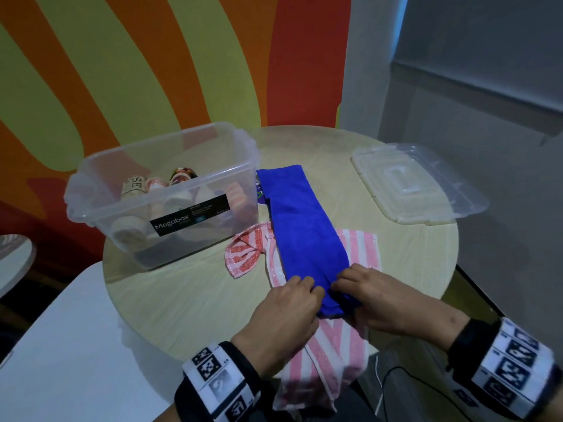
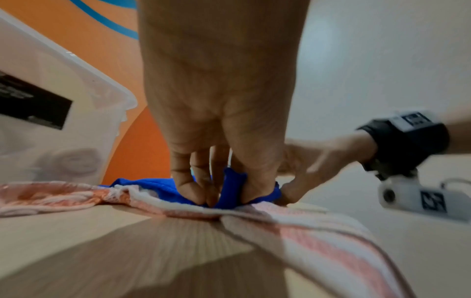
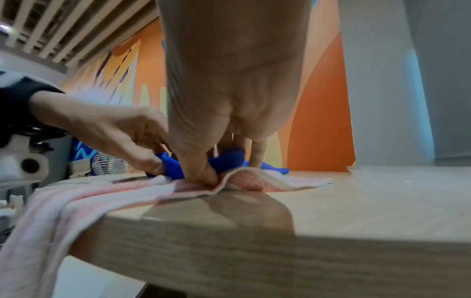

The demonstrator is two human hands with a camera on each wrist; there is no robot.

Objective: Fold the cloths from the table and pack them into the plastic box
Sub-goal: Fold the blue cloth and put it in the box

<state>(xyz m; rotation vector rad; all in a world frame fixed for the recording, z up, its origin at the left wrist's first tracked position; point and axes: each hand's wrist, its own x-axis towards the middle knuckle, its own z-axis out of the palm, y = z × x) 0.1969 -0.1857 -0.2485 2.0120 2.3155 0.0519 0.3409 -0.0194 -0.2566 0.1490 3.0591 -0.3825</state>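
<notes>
now 2 hands, left hand (image 1: 286, 306) & right hand (image 1: 377, 300), pinch 1 blue cloth (image 1: 301, 223) atop 1 striped cloth (image 1: 359, 248).

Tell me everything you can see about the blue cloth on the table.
The blue cloth is plain, bright blue and looks like soft microfibre. It is folded into a long narrow strip running from beside the box toward the person. It lies flat on the table, its near half over the striped cloth. The left hand and right hand both pinch its bunched near end, fingers curled into the fabric.
</notes>
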